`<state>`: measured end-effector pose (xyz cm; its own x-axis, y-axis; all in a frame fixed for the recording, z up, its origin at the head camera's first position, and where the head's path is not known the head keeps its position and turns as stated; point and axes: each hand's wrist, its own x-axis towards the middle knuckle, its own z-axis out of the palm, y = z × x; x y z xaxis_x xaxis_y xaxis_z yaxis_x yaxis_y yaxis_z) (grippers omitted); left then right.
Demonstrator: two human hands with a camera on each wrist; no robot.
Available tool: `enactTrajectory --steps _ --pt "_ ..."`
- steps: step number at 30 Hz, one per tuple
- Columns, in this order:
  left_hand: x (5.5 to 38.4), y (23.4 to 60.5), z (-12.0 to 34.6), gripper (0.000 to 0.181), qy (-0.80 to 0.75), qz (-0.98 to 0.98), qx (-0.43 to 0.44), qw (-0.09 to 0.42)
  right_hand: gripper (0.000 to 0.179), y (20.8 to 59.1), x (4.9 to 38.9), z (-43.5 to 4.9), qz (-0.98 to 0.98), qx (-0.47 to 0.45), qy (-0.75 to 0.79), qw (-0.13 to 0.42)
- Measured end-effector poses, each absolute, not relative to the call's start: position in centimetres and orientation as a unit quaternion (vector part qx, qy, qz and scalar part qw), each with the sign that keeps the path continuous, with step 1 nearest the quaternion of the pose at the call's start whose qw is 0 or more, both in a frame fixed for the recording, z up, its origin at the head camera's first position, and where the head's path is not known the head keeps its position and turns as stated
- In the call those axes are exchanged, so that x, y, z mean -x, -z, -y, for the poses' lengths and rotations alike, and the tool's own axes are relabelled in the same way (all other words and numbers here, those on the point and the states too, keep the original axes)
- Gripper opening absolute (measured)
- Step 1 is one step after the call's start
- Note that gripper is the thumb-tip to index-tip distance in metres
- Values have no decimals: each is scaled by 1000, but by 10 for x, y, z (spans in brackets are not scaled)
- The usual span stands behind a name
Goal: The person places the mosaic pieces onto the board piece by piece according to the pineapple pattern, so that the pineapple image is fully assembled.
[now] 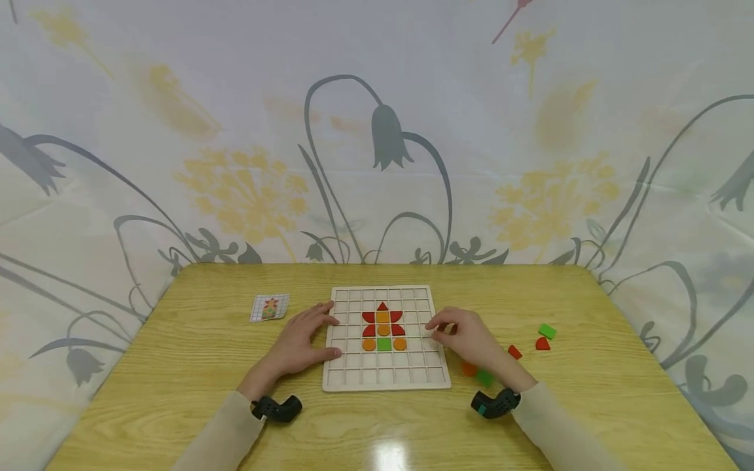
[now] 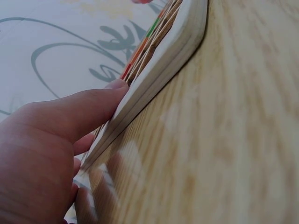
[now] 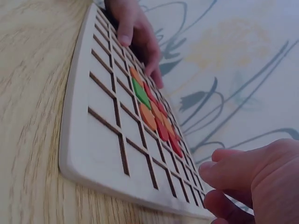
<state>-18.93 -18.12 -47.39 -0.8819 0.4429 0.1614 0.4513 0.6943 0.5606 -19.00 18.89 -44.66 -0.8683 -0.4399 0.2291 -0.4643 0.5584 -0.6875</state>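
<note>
A white grid board (image 1: 359, 378) lies flat on the table, bearing a figure of red, orange and green tiles. At its top is a red triangle (image 1: 383, 306), above an orange square (image 1: 383, 316); a green square (image 1: 384, 344) sits in the bottom row between two orange discs. My left hand (image 1: 302, 340) rests at the board's left edge, thumb and fingers extended onto the rim. By the right edge is my right hand (image 1: 462, 332), fingers loosely bent; in the right wrist view thumb and fingers (image 3: 229, 170) are apart, and no tile shows between them.
Loose tiles lie right of the board: an orange one (image 1: 468, 369) and a green one (image 1: 485, 377) by the right wrist, two red ones (image 1: 542, 343) and a green rectangle (image 1: 547, 331) farther out. A pattern card (image 1: 259, 307) lies at left. A patterned curtain (image 1: 377, 196) hangs behind.
</note>
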Motion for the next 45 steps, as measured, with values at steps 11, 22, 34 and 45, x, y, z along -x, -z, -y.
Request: enactTrajectory --steps 11,22,34,45 --pt "189 474 181 54 303 921 243 6 14 451 173 -242 880 -279 -382 -46" --pt "190 472 180 52 303 921 244 7 13 449 168 -252 855 -350 -369 -97" --pt "191 477 182 54 299 922 245 9 18 444 169 -246 862 -356 -348 -99" --pt "190 476 182 54 301 922 241 6 11 441 168 -242 878 -332 -339 -71"
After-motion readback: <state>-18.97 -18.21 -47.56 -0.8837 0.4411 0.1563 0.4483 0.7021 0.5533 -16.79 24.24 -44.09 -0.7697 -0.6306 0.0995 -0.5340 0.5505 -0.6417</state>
